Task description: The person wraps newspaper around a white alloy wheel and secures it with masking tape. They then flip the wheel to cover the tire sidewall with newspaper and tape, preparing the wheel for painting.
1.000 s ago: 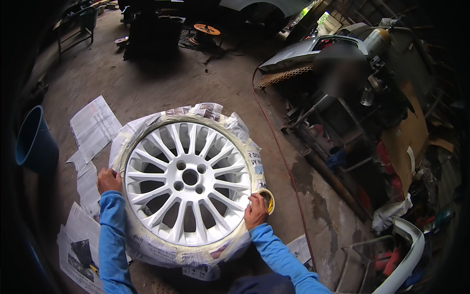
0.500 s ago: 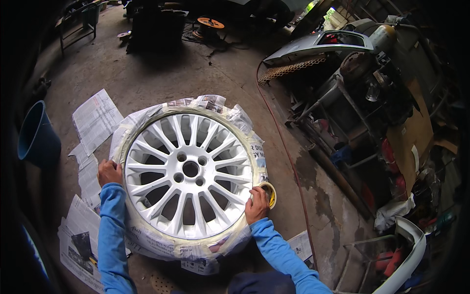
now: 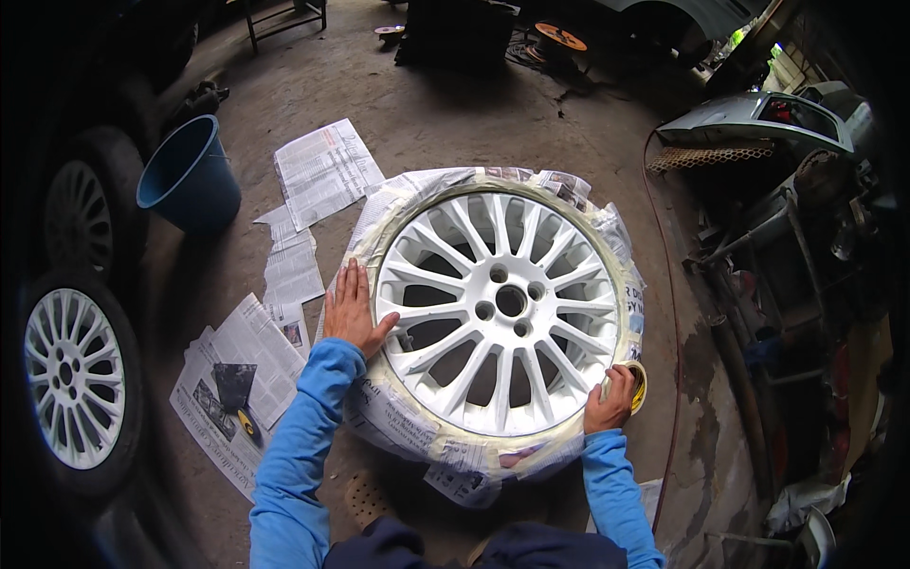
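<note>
Left hand (image 3: 354,311), one: we are spreading it wide, palm down, fingers pointing away from us and thumb reaching toward the rim, on the papered left edge of a white wheel (image 3: 495,290). Right hand (image 3: 611,400), one: we are curling its fingers at the wheel's lower right edge, a yellow-cored tape roll (image 3: 639,389) sitting against them; whether we are gripping the roll, we cannot tell. Wheel, many-spoked, four bolt holes: it is lying face up before us, between both hands, with newspaper wrapping (image 3: 393,417) and pale tape (image 3: 450,444) circling its rim. Newspaper sheets (image 3: 327,171), several: these are covering floor (image 3: 445,123) left of the wheel. Scraper (image 3: 234,384), dark blade, yellow on the handle: it is lying on the nearer sheets. Bucket (image 3: 213,190), blue: it is standing beyond, to the left. Second wheel (image 3: 81,384), white, tyre fitted: it is standing on edge at far left, a darker third wheel (image 3: 78,223) standing behind. Hose (image 3: 678,360), red: it is running along the floor, right of our wheel.
</note>
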Available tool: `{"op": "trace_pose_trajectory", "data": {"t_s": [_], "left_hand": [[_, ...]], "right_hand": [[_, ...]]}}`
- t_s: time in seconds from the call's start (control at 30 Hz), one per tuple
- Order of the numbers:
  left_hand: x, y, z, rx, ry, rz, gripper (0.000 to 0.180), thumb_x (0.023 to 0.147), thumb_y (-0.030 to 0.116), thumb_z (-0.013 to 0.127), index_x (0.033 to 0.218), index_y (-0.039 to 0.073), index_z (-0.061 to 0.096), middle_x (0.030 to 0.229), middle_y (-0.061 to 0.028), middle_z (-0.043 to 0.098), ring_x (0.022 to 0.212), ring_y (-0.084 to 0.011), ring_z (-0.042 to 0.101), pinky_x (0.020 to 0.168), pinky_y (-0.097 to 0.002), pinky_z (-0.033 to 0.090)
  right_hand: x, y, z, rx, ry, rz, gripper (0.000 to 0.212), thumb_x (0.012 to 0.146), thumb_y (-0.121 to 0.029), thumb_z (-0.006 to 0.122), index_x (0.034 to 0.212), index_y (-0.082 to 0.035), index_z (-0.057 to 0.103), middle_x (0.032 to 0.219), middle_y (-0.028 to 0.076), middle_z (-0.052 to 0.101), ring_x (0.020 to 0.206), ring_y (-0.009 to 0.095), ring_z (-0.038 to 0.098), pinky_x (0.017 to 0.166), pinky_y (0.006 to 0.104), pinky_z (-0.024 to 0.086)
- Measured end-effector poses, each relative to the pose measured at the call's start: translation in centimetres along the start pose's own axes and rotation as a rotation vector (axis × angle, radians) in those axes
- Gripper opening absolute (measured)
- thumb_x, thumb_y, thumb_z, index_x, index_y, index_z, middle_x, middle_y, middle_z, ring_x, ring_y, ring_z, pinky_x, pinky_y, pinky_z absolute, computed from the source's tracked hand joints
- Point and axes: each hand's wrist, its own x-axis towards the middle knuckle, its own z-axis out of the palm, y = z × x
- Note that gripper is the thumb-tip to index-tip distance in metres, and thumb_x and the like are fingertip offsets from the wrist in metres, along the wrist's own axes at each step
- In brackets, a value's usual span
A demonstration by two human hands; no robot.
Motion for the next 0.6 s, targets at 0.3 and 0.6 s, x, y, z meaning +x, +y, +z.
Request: {"op": "trace_pose_trajectory", "data": {"t_s": [0.3,0.6], "left_hand": [[-1.0,-3.3,3.5,-0.581,0.247,-0.220,0.088,0.074,0.035,0.069,0.136,-0.010,0.025,0.135,-0.0304,0.036,0.124,-0.0406,0.039,0.104,-0.0386,0.031],[-1.3,-5.3,5.3,-0.740,0.218,-0.242,0.092,0.070,0.038,0.073,0.137,-0.005,0.027,0.132,-0.0270,0.043,0.119,-0.0363,0.046,0.101,-0.0372,0.035]], "right_hand": [[0.0,0.0,0.0,0.015,0.004,-0.001,0.033,0.065,0.001,0.060,0.097,0.000,0.053,0.107,0.018,0.053,0.103,0.036,0.051,0.091,0.0420,0.040],[0.0,0.2,0.0,0.010,0.002,-0.010,0.033,0.065,0.000,0.060,0.097,0.000,0.053,0.108,0.018,0.052,0.102,0.037,0.051,0.090,0.0427,0.041]]}}
